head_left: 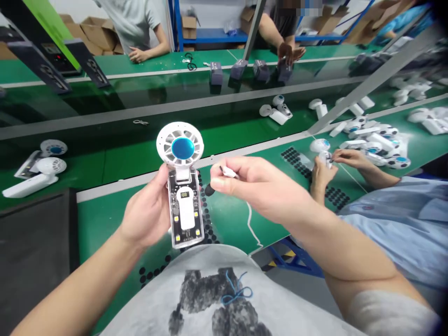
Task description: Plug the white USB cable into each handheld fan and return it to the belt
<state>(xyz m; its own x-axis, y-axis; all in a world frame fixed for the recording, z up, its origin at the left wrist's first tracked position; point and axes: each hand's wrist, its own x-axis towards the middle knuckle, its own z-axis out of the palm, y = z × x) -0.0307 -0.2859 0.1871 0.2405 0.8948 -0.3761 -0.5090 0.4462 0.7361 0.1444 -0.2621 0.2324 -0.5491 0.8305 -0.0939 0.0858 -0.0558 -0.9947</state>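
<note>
Left grip (145, 214) on fan (185, 192), green workbench (229, 221).

We have narrow gap between our left hand (147, 212) and right hand (255, 184), handheld fan (186, 210) bounding it. Below our right hand, white cable (249, 221) trails. Past both hands, pale rail (105, 188) crosses; open stretch of green belt (122, 151) beyond. Black tray (73, 228) blocks left of our left hand; co-worker's hand (322, 178) and slanted post (371, 74) obstruct right.

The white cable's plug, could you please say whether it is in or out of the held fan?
Out: the plug is pinched in the right hand, tip exposed, apart from the fan in the left hand.
</note>
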